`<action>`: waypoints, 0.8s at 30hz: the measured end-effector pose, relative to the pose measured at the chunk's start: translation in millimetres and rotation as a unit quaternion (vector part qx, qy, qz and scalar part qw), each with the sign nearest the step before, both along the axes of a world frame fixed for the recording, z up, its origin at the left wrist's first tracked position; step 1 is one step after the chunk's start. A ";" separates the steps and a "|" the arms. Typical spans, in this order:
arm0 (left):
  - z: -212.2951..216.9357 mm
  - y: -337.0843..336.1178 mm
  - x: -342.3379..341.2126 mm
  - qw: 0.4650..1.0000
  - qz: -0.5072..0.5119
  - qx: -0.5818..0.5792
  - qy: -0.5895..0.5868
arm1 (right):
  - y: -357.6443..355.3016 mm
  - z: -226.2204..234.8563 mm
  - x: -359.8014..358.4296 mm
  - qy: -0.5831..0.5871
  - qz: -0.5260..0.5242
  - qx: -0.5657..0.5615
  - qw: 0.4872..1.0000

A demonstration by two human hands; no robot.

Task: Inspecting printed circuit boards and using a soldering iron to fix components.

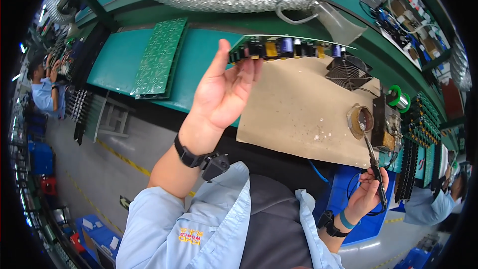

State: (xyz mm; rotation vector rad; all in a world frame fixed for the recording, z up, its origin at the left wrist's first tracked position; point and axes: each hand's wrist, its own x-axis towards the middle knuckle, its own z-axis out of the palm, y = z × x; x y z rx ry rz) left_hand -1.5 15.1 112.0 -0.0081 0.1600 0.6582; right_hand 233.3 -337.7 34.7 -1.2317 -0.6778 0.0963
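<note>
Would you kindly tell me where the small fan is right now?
In the head view, the fan sits at the upper right of the brown mat, just below the circuit board held by the left hand.

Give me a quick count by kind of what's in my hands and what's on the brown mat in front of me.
Populated circuit board in the left hand: 1
Soldering iron in the right hand: 1
Round tip-cleaner pot on the brown mat: 1
Small black fan: 1
Total: 4
</note>
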 end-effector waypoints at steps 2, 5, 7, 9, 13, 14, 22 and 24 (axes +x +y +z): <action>-3.2 0.9 4.7 1.000 -0.001 0.010 -0.006 | -0.6 -1.3 1.4 0.006 0.009 0.001 1.000; -6.4 1.6 -1.3 1.000 0.004 0.006 -0.008 | -0.1 -2.9 0.3 0.010 0.014 0.001 1.000; -6.9 1.9 -1.3 1.000 0.005 -0.012 -0.011 | 0.5 -3.2 -0.7 0.011 0.009 -0.006 1.000; -5.7 2.9 -2.4 0.999 -0.003 -0.028 -0.024 | 1.3 -3.1 -1.1 0.012 0.004 -0.009 1.000; -4.9 4.1 -4.8 0.996 -0.016 -0.067 -0.051 | 3.1 -4.5 -0.8 0.003 0.006 -0.003 1.000; -5.4 4.3 -4.6 0.996 -0.012 -0.073 -0.055 | 2.3 -5.3 -0.1 0.005 0.007 -0.003 1.000; -13.3 8.6 -8.9 0.985 -0.039 -0.131 -0.108 | 3.0 -6.3 -1.8 0.006 0.009 -0.009 1.000; -16.6 10.0 -8.2 0.981 -0.050 -0.149 -0.116 | 3.0 -6.0 -2.3 0.010 0.008 -0.010 1.000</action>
